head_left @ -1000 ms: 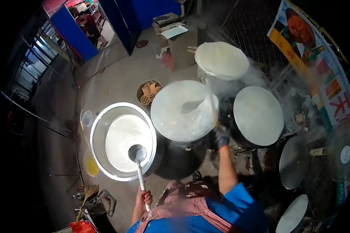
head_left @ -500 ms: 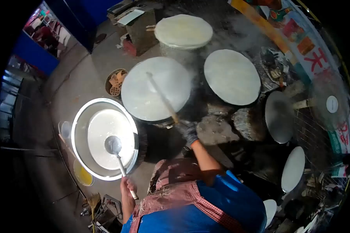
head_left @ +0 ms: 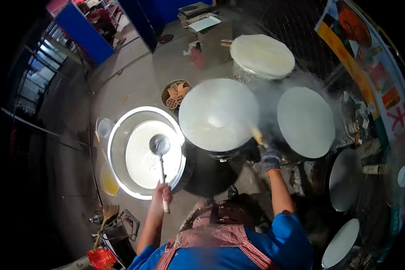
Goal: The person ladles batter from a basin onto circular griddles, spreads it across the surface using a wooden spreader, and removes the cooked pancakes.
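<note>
My left hand (head_left: 162,193) is closed round the pale handle of a ladle (head_left: 159,145), whose bowl is over the white batter (head_left: 141,157) in a large metal basin (head_left: 117,176). My right hand (head_left: 269,157), in a dark striped glove, grips a wooden-handled tool (head_left: 257,135). The tool's far part is blurred by steam over the round griddle (head_left: 218,101), which carries a thin pale layer. Right of it is another coated round griddle (head_left: 306,122), and behind stands a third round plate (head_left: 263,56) with a pale yellowish sheet.
Behind the basin, a bowl holds perforated clay-coloured pieces (head_left: 177,94). Left of it stand a container of yellow liquid (head_left: 109,181) and a clear tub (head_left: 104,128). Two more round plates (head_left: 345,180) (head_left: 341,243) are at the right. A person (head_left: 101,20) is in the far doorway.
The view has swung back left after turning right. My right hand has drawn the tool toward the griddle's right edge. The ladle stays over the batter in my left hand.
</note>
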### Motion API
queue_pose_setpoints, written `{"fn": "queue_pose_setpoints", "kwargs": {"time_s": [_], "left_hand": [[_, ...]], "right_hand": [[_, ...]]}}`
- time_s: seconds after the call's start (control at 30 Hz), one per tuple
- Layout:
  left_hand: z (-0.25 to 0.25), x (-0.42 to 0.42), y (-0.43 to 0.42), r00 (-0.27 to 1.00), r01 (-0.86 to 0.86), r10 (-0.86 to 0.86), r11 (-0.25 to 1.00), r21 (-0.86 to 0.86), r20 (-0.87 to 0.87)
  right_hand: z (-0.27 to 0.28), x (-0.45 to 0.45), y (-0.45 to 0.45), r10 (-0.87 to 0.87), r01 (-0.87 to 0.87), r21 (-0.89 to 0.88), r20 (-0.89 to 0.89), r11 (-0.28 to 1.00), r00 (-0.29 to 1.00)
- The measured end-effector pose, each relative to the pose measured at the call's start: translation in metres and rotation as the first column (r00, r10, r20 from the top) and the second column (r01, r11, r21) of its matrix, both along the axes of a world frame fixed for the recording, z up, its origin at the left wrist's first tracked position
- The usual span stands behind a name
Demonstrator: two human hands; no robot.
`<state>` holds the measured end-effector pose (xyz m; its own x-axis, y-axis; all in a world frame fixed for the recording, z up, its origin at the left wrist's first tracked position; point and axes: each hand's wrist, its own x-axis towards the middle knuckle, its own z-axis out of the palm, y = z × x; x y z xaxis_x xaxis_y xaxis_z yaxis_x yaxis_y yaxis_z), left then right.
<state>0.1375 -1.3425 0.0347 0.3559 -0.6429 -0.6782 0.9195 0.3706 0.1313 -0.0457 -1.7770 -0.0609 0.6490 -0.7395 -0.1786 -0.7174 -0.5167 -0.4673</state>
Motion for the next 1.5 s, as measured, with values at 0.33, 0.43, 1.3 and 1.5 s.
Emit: {"fn": "queue_pose_setpoints", "kwargs": {"time_s": [0.33,0.43,1.3,1.5], "left_hand": [[0.047,0.013,-0.14,0.918,0.154,-0.207,0.972,0.177,0.339],[0.043,-0.005,-0.169,0.815,0.191,-0.314,0.939,0.287,0.487],[0.068,-0.008,0.019,0.868,0.447,-0.455,0.89,-0.087,-0.197],[0.038,0.002,0.028,0.761,0.626,-0.594,0.778,0.055,-0.259]], "right_hand": [[0.076,-0.046,0.069,-0.28,0.296,0.094,-0.155,0.951,0.947],[0.08,-0.03,0.127,-0.217,0.203,-0.103,-0.155,0.974,0.964],[0.047,-0.059,0.188,-0.466,0.435,-0.206,-0.139,0.877,0.874],[0.036,-0.085,0.24,-0.494,0.489,-0.074,-0.166,0.869,0.853]]}}
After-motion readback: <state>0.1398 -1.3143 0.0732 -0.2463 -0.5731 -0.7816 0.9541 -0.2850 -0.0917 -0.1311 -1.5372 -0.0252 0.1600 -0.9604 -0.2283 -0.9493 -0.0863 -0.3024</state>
